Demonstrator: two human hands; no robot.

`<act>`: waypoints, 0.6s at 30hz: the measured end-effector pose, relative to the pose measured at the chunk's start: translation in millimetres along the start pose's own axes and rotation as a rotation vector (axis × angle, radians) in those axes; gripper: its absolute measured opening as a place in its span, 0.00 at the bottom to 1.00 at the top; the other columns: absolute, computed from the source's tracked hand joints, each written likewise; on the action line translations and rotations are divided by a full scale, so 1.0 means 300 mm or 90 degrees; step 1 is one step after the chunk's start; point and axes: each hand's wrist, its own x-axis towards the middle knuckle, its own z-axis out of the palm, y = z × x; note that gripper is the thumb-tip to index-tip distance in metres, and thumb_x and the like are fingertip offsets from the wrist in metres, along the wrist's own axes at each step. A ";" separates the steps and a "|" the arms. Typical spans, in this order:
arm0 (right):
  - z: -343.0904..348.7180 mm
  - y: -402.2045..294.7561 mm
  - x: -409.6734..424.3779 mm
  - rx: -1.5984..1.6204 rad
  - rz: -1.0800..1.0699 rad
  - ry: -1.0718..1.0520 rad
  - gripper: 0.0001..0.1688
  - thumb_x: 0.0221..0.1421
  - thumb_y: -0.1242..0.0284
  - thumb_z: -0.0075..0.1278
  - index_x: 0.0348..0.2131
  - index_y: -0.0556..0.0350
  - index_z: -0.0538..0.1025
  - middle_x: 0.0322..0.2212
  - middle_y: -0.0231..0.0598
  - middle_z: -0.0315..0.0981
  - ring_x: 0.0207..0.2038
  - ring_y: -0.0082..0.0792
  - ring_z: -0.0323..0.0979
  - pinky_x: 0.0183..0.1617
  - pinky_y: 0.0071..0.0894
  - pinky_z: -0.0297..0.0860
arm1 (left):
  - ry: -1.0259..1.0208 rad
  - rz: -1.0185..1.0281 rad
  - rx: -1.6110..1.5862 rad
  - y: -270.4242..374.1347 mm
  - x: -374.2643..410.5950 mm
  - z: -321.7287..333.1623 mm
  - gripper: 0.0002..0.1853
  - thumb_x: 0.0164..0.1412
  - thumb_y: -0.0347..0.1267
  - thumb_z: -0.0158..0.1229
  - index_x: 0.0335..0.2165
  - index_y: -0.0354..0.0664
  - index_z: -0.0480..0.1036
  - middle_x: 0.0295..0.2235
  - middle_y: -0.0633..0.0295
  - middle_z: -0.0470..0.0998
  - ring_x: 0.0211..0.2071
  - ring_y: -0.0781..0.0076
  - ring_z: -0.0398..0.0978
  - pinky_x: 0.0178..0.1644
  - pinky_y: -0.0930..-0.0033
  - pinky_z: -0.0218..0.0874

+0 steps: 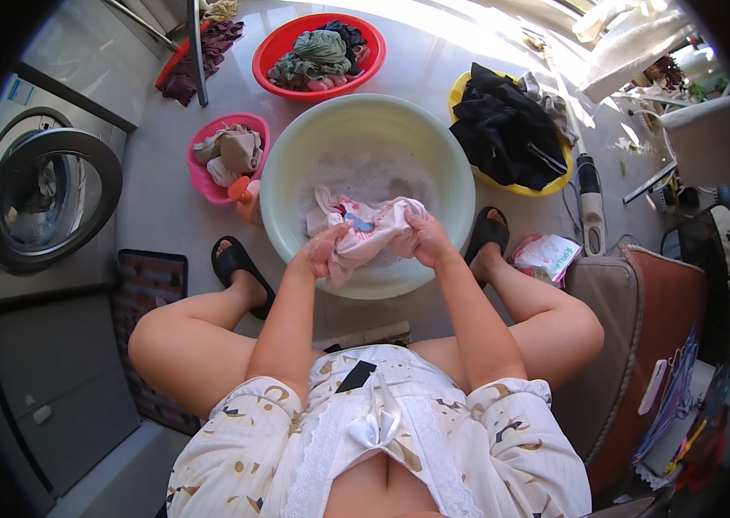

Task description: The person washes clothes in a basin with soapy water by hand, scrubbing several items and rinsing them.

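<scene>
A wet pink garment with a red and blue patch is stretched between my two hands. My left hand grips its left end, and my right hand has hold of the right end. Both hands are over the near part of a large pale green basin. Suds and cloudy water cover the basin's bottom. One fold of the garment hangs toward the basin's near rim; another part trails toward the suds at the left.
Clothes fill a red basin, a small pink basin and a yellow basin. An orange pump bottle stands left of the big basin. The washing machine door hangs open. A stick vacuum and a plastic packet lie at right.
</scene>
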 end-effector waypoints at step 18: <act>0.153 -0.114 0.002 -0.026 0.142 -0.151 0.27 0.59 0.59 0.42 0.50 0.60 0.64 0.43 0.44 0.68 0.44 0.36 0.70 0.49 0.36 0.68 | -0.242 0.232 -0.331 0.025 0.120 0.085 0.33 0.57 0.55 0.45 0.50 0.41 0.62 0.48 0.55 0.69 0.49 0.60 0.68 0.55 0.56 0.58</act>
